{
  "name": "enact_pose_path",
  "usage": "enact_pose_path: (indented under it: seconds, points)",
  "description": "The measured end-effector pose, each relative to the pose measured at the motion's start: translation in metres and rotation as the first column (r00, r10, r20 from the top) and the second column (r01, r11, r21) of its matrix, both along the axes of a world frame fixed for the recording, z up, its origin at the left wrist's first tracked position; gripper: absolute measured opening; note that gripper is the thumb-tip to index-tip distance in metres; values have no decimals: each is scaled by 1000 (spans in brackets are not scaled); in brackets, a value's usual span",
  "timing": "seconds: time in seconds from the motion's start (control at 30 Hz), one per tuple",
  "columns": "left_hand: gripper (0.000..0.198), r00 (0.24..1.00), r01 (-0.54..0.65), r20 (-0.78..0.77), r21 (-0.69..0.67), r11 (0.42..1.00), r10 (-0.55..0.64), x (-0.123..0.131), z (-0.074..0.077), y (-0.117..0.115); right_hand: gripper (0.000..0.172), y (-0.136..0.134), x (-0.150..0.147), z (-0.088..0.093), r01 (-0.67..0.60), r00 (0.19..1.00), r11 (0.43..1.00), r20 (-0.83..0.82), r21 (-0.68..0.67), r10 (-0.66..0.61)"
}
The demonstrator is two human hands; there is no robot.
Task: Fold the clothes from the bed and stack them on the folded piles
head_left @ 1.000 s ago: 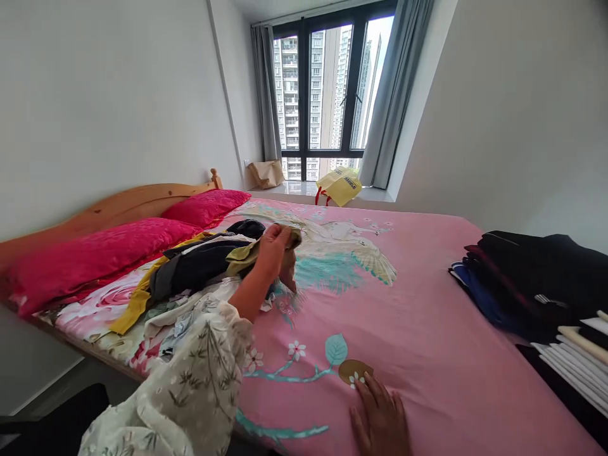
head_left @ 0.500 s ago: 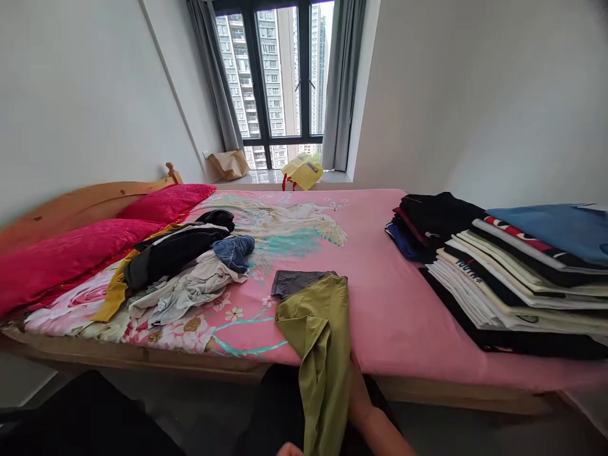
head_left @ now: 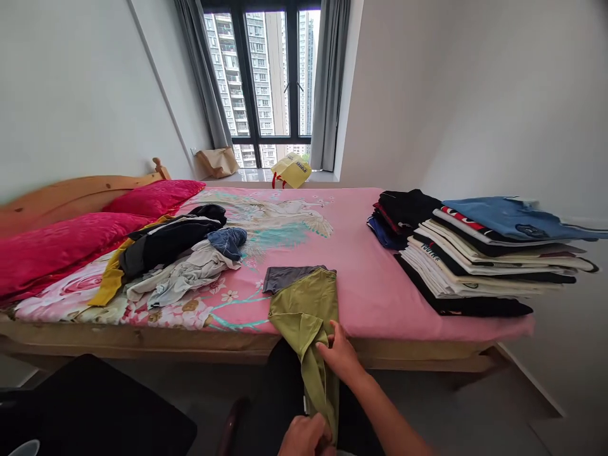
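Note:
An olive-green garment with a grey part (head_left: 308, 304) lies with its wide end on the bed's near edge. Its narrower, creased length hangs down over my dark-clothed lap. Low in the picture, my left hand (head_left: 306, 436) is closed around the hanging end of the cloth. My right hand (head_left: 341, 356) rests against the garment's right side near the bed edge, thumb and forefinger apart on the fabric. Some of its other fingers are hard to make out.
Loose clothes (head_left: 180, 253) lie heaped on the bed's left beside red pillows (head_left: 156, 197). A tall stack of folded clothes (head_left: 479, 253) and a smaller dark pile (head_left: 403, 209) stand on the right. A black surface (head_left: 104, 405) is at lower left.
My right hand has come up from beside the garment onto its right side. More of my left hand shows, now closed on the lower end. The view has shifted slightly right.

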State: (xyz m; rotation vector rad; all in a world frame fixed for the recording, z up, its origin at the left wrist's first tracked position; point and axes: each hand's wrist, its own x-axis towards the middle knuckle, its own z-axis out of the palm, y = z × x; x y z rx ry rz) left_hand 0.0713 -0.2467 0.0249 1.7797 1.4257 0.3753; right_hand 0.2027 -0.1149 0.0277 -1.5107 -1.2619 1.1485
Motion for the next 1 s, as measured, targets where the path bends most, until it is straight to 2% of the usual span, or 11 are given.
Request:
enact_pose_path:
  seconds: [0.13, 0.2, 0.3, 0.37, 0.47, 0.57, 0.63, 0.7, 0.77, 0.87, 1.0]
  points:
    - [5, 996, -86, 41, 2, 996, 85, -16, 2, -17, 35, 4, -9, 5, -103, 968, 984, -244, -145, 66]
    - [15, 961, -236, 153, 14, 972, 231, -23, 6, -22, 35, -6, -10, 15, -103, 941, 988, -334, -116, 59]
    - [46, 817, -513, 310, 4, 859, 486, -24, 14, -15, 32, -28, -14, 35, -123, 892, 991, -444, -54, 86]
    - [58, 733, -586, 408, -27, 810, 544, -16, 18, -2, 25, -44, -18, 48, -145, 912, 989, -382, 40, 149]
    - [51, 601, -532, 608, -180, 827, 519, -1, 30, 19, 19, -59, -18, 60, -166, 958, 963, -197, 214, 209]
    - [42, 445, -586, 695, -251, 771, 565, -8, 54, 31, 18, -62, 8, 66, -124, 990, 939, -25, 320, 139]
    - [36, 416, -670, 699, -197, 716, 581, -25, 76, 34, 18, -61, 42, 68, -82, 991, 926, 126, 368, 38]
    - [32, 500, -670, 668, -105, 735, 552, -44, 98, 33, 19, -63, 79, 71, -77, 961, 904, 273, 419, -44]
    - [31, 707, -587, 544, 96, 804, 451, -52, 117, 30, 21, -72, 110, 74, -95, 921, 883, 378, 459, -98]
    - [29, 929, -361, 245, 446, 819, 277, -35, 133, 24, 24, -102, 125, 83, -96, 858, 859, 479, 503, -184]
    - [30, 982, -188, 127, 578, 794, 139, 22, 135, 13, 25, -144, 94, 100, -447, 828, 809, 520, 381, 212]
